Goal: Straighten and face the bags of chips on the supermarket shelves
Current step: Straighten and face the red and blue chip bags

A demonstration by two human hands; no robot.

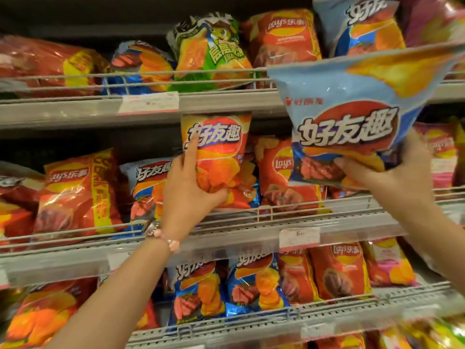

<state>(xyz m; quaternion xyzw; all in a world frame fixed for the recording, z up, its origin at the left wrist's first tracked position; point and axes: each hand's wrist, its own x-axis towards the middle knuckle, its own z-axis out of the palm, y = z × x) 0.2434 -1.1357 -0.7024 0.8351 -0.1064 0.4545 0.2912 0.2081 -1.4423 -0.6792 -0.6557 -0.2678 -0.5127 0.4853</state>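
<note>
The left hand (187, 195) is raised at frame centre; its fingers are curled round the orange bag (217, 157), index finger extended up its front. The bag stands upright on the middle shelf (327, 222). At right, the right hand (392, 170) pinches the pale blue bag's (352, 117) lower edge, held tilted before the shelves.

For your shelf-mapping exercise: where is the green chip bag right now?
In the head view, the green chip bag stands on the top shelf, centre-left, behind the wire rail, between a blue bag and a red Lay's bag.
</note>
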